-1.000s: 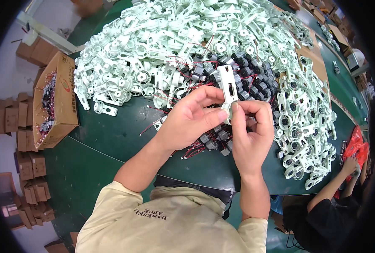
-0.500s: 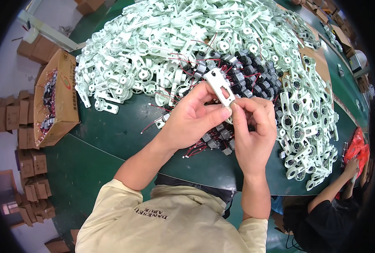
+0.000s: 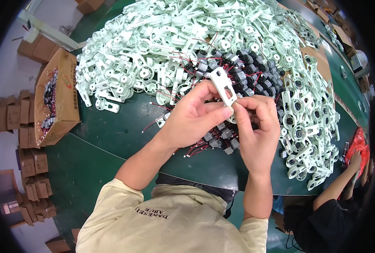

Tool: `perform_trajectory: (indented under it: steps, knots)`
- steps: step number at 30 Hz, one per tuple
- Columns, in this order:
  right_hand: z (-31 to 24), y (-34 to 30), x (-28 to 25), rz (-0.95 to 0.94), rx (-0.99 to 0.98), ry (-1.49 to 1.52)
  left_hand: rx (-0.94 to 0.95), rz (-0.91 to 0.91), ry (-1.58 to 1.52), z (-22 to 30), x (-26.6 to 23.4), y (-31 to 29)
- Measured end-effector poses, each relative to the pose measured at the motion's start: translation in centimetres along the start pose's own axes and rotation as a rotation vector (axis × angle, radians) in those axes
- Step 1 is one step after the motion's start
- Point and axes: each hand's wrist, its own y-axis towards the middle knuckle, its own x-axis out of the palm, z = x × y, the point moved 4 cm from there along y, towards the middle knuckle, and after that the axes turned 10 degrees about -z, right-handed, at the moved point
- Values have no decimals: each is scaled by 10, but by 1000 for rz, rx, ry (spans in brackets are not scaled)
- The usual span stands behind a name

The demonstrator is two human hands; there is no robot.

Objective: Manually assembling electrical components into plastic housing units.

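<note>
Between both hands, above the table, is a pale green plastic housing [image 3: 222, 83] with a slotted handle part pointing up and away. My left hand [image 3: 198, 116] grips its left side, thumb along the near end. The thumb and fingertips of my right hand [image 3: 257, 122] pinch the housing's near end; whatever else those fingers hold is hidden. Just beyond and beneath the hands lies a heap of small grey-and-black motors [image 3: 254, 74] with red wires. Behind it rises a large pile of similar pale green housings [image 3: 153, 42].
Housings with black parts fitted [image 3: 299, 133] lie at the right on the green table [image 3: 99, 143]. A cardboard box [image 3: 65, 97] of wired motors stands at the left, by stacked cartons [image 3: 38, 162]. At the far right, a co-worker's hand [image 3: 355, 162] touches a red bag [image 3: 358, 143].
The held housing and my hands have shifted very slightly to the right. My grip looks the same. At the far right, the co-worker's arm has moved a little.
</note>
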Motion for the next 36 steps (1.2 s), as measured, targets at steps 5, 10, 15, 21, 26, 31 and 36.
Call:
perform_trajectory:
  steps: [5,10,15,21,26,31,36]
  knots:
    - [0,3,-4,-111,114,105,25,156,-19,5,-18,-2]
    - [1,1,-6,-174,256,113,54,165,-41,12,-20,-1]
    - [-10,7,-13,-136,-2,-267,60,202,48,17,-16,0]
    - [-4,3,-8,-127,85,70,-59,41,25,3,-6,-4]
    - [1,1,-5,-132,157,273,-68,45,37,4,-4,-4]
    - [8,-2,3,-99,173,414,-65,90,101,7,-2,-4]
    - [-4,0,4,-134,-9,-10,-32,74,41,5,-1,-4]
